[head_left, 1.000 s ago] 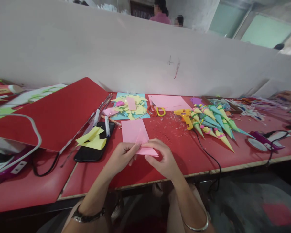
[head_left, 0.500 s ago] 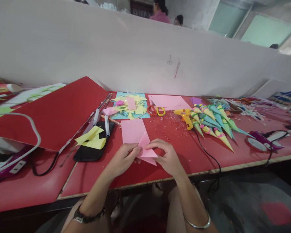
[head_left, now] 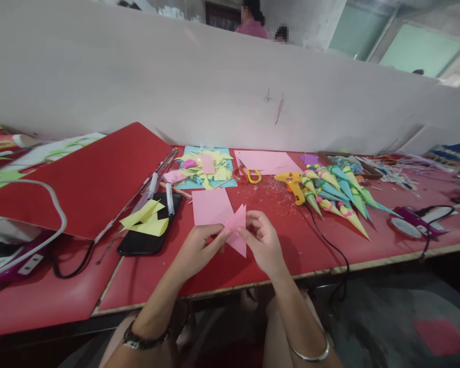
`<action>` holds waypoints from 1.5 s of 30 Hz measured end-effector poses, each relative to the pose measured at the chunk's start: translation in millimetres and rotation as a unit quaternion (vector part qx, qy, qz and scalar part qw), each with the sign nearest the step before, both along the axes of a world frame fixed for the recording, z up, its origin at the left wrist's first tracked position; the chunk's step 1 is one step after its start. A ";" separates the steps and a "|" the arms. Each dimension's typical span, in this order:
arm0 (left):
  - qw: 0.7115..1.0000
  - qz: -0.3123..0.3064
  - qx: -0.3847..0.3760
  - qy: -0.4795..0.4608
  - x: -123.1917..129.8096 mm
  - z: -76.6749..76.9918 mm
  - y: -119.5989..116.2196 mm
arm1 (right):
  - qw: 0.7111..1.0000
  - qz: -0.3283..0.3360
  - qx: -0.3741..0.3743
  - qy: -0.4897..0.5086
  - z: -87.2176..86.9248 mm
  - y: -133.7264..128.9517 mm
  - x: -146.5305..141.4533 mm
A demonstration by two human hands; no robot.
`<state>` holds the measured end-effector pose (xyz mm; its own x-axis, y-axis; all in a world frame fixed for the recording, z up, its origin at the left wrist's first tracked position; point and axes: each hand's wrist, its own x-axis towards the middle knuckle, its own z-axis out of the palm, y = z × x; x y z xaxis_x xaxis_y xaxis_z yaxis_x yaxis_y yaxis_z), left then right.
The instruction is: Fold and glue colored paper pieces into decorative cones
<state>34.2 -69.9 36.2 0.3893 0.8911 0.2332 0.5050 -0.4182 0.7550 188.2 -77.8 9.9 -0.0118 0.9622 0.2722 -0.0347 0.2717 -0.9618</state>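
A small piece of pink paper, folded to a triangular shape, is held up between both hands just above the red table. My left hand pinches its left side with thumb and fingers. On its right side, my right hand grips it, the thumb in front and the fingers curled behind. A flat pink sheet lies on the table right behind my left hand. My fingers cover part of the folded paper's left corner.
A black phone with yellow paper strips and markers lies left. Behind are scissors and paper scraps. At right, a yellow glue gun with a trailing cord sits beside several paper cones.
The pink paper's loose flaps have come together into a narrower triangle, its point now up and right. My right hand has turned and brought its thumb onto the front of the paper.
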 end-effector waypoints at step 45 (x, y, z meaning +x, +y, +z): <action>0.993 0.005 -0.107 -0.042 1.9 -3.2 1.5 | 0.997 0.062 -0.050 0.012 -2.3 1.8 -2.3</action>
